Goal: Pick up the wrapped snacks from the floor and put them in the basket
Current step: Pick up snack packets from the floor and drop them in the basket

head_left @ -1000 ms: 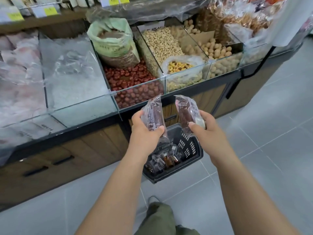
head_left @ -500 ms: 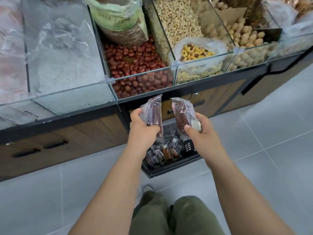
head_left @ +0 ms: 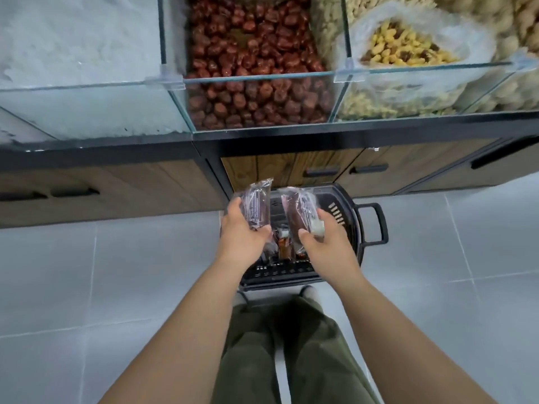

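Seen from the head camera, the left hand (head_left: 243, 237) grips one wrapped snack (head_left: 258, 205) and the right hand (head_left: 323, 243) grips a second wrapped snack (head_left: 300, 212), both held just above the black basket (head_left: 277, 272). The basket stands on the grey floor (head_left: 437, 243) and has more snacks (head_left: 284, 246) inside it.

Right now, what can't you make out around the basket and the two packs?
- Snacks in the basket: head view, mostly hidden by the left hand, right hand and their packs; count unclear.
- Print on the left pack and right pack: head view, too small, blurred.
- Glass bins: head view, cut off by the top edge.
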### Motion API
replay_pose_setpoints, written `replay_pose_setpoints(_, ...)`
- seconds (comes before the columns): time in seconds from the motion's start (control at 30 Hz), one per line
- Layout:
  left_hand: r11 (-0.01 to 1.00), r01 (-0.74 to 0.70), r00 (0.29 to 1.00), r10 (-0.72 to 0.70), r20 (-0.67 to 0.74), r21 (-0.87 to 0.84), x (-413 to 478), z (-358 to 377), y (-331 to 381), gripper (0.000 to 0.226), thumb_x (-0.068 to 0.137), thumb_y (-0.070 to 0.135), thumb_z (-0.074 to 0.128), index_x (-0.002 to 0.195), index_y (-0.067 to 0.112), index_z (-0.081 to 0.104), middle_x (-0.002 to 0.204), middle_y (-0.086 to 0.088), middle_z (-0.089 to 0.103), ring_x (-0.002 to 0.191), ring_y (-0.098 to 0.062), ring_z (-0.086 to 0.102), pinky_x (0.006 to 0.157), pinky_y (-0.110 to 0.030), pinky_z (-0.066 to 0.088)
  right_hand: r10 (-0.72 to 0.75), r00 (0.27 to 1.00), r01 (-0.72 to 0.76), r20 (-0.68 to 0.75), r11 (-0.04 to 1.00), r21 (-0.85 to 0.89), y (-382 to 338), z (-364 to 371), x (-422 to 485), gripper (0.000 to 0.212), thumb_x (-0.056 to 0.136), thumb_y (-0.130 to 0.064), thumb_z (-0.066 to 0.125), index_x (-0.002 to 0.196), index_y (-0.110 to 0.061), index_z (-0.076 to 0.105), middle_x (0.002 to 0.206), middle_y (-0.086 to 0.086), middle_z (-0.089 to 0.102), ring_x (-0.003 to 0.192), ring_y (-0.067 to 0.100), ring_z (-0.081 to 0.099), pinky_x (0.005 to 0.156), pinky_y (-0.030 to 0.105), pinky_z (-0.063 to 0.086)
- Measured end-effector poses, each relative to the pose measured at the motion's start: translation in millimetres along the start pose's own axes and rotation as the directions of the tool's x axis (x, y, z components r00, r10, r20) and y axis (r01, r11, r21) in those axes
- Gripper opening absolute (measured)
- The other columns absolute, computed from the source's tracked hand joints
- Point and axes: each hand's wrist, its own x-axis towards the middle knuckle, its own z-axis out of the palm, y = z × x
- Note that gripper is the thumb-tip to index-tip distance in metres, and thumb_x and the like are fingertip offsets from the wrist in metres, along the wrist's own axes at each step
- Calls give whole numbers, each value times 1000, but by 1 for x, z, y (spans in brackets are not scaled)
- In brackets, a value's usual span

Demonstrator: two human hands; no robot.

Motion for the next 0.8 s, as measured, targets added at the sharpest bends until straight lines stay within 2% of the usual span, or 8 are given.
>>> replay_pose_setpoints(0.1,992,111,994,-112,13,53,36,34,-48,81,71,41,67,140,23,28,130,-9,53,113,-27,57,101,-46,45,60,995,-50,75,991,-126,29,30,35,65,77,-61,45,137,-38,36,126,2,54,106,23,58,97,51,43)
replay_pose_setpoints(0.17,976,186,981,-191,33,112,51,54,-76,74,82,35,64,144,17,26,133,-12,51,115,-29,56,102,-43,44,125,985,-96,119,970,-225,48,46,53,61,88,-51,48,143,-32,30,134,6,46,116,29,52,103,48,37)
replay_pose_setpoints(0.27,952,237,967,-250,48,194,69,77,-110,71,89,30,59,147,17,20,140,-15,43,121,-33,50,103,-41,42,180,971,-119,158,936,-332,82,76,81,64,94,-46,47,149,-32,19,142,9,36,127,30,42,105,44,31)
replay_pose_setpoints(0.4,922,255,957,-284,59,290,103,104,-149,77,89,29,58,150,23,11,145,-19,31,126,-39,43,106,-43,37,233,953,-147,194,915,-376,121,120,112,65,93,-48,47,148,-31,16,144,10,33,129,30,40,107,47,27)
replay_pose_setpoints(0.5,926,247,958,-278,74,285,126,119,-173,77,86,28,59,148,22,14,140,-19,36,120,-40,48,102,-46,41,246,948,-163,203,921,-354,145,149,128,70,92,-49,47,150,-29,14,144,11,33,129,31,39,106,49,25)
replay_pose_setpoints(0.6,920,269,950,-302,77,286,147,132,-191,69,87,28,59,144,21,20,136,-17,42,112,-36,53,92,-43,47,262,941,-176,216,920,-349,165,175,142,74,91,-50,47,150,-24,10,145,10,31,130,31,37,105,50,26)
replay_pose_setpoints(0.7,911,283,946,-317,69,301,164,143,-208,56,87,30,58,132,21,26,129,-15,48,104,-33,57,85,-44,51,308,927,-215,216,906,-365,178,193,156,66,92,-47,47,147,-23,18,144,12,33,128,32,41,106,48,26)
replay_pose_setpoints(0.8,920,283,943,-319,98,272,177,153,-230,48,88,31,57,121,22,24,125,-15,49,102,-33,57,85,-46,50,334,909,-219,250,892,-396,190,207,169,63,94,-46,46,146,-22,19,145,13,33,129,31,41,106,46,26)
